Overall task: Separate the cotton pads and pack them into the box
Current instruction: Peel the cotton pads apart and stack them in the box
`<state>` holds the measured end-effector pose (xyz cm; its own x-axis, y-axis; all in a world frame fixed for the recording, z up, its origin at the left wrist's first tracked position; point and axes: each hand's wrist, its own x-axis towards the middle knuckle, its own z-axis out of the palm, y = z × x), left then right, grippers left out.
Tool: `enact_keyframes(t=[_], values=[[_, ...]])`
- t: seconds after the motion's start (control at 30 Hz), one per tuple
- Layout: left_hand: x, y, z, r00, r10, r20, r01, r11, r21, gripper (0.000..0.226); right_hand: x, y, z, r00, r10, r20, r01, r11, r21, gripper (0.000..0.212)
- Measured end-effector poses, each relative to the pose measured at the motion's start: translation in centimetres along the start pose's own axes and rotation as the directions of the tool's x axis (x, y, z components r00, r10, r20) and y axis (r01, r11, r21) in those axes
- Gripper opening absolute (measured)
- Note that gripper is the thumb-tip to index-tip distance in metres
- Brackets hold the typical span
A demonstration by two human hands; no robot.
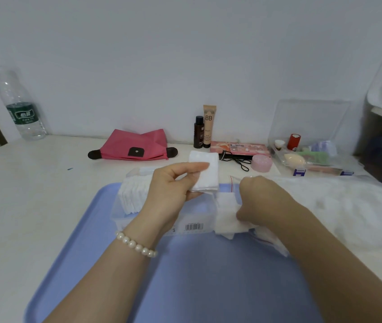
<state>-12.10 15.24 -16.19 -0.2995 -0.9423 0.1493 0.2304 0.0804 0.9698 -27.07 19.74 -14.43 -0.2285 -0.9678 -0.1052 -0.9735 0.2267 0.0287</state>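
The left hand [173, 183] holds a small stack of white cotton pads [205, 173] upright above the far edge of the blue tray [197, 276], thumb across the front of the stack and fingers curled behind it. A pearl bracelet [136, 244] circles that wrist. The right hand [257, 201] reaches down at the right end of the clear box [185, 220], its fingers curled onto loose pads [227, 217] that lie over the box's right end; how firmly it grips them I cannot tell, since the back of the hand hides the fingertips. The box sits across the far half of the tray, a barcode label on its near wall, and a row of pads [134, 197] stands on edge in its left end. More pads in a clear bag [269, 238] lie on the tray just right of the box. Along the table's far edge stand a water bottle [19, 106] at the left corner, a pink pouch [136, 145] near the middle, then a dark bottle [198, 131] and a BB tube [209, 124] touching side by side. Right of these lie a flat pink package [239, 146], a black tool [234, 159] and a pink jar [261, 163], and further right an open clear case [311, 145] holds small cosmetics. A white fluffy cloth [339, 203] covers the table's right side.
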Motion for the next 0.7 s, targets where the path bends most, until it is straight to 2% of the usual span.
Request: enact_keyframes(t=[0.17,0.23,0.3,0.37,0.4,0.47,0.5,0.57,0.6,0.7], values=[[0.0,0.0,-0.1,1.000,-0.014,0.011,0.014,1.000,0.022,0.030,0.5,0.2,-0.2,1.000,0.003,0.003,-0.003,1.000,0.014,0.009],[-0.1,0.1,-0.1,1.000,-0.015,0.007,0.015,1.000,0.023,0.032,0.3,0.6,-1.4,0.997,-0.008,-0.076,0.019,0.989,0.150,0.007],[-0.1,0.2,-0.1,1.000,-0.017,0.005,0.017,1.000,0.023,0.033,-0.3,1.2,-2.9,0.966,-0.012,-0.259,0.099,0.940,0.326,0.010],[-0.2,0.3,-0.1,1.000,-0.012,0.015,0.011,0.999,0.034,0.035,-0.8,1.8,-4.0,0.896,0.019,-0.444,0.231,0.834,0.501,0.012],[-0.3,0.2,-0.1,1.000,-0.008,0.023,0.008,0.999,0.039,0.036,-1.0,2.1,-4.3,0.880,0.026,-0.475,0.305,0.734,0.607,0.013],[-0.3,0.2,0.0,0.999,0.003,0.045,-0.005,0.999,0.042,0.038,-1.4,2.5,-4.7,0.911,-0.049,-0.409,0.381,0.480,0.790,0.013],[-0.4,0.2,0.0,0.998,0.009,0.057,-0.012,0.999,0.044,0.039,-1.6,2.5,-4.7,0.926,-0.134,-0.354,0.377,0.393,0.838,0.010],[-0.4,0.1,0.0,0.996,0.024,0.081,-0.028,0.998,0.052,0.041,-1.9,2.2,-4.6,0.913,-0.289,-0.288,0.378,0.332,0.864,0.010],[-0.5,0.1,0.0,0.995,0.037,0.096,-0.044,0.997,0.066,0.041,-2.0,1.9,-4.5,0.903,-0.319,-0.290,0.389,0.315,0.866,0.015],[-0.6,0.1,0.2,0.983,0.082,0.162,-0.099,0.991,0.096,0.044,-1.6,0.8,-3.9,0.898,-0.245,-0.365,0.424,0.268,0.865,0.030]])
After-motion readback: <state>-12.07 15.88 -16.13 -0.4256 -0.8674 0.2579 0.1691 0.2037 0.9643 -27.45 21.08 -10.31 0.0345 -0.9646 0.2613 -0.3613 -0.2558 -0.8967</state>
